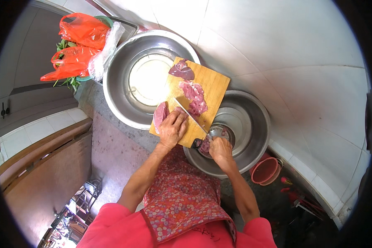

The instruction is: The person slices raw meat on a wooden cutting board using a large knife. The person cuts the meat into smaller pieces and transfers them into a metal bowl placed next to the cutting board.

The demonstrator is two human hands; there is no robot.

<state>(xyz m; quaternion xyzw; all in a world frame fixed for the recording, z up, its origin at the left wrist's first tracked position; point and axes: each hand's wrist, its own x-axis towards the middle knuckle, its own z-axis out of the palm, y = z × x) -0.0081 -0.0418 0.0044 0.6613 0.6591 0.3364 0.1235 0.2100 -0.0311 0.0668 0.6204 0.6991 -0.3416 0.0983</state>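
A wooden cutting board [215,81] rests at an angle over two steel basins. My left hand [172,129], fingers curled, presses on a piece of raw meat at the board's lower left, beside a longer piece [158,115]. In my right hand [220,149] is the handle of a knife [190,115], whose long blade slants up-left across the board to just beside my left fingers. Higher on the board are a dark red piece [182,69] and several cut pink pieces [192,91]. A small steel bowl [231,134] with meat in it shows under the board's right end.
The large basins [118,74] [256,120] stand against a tiled wall [301,95]. At upper left are orange plastic bags [82,31], a clear bag and green leaves [72,82]. A red bucket [261,172] and red-handled tools [295,196] are at lower right.
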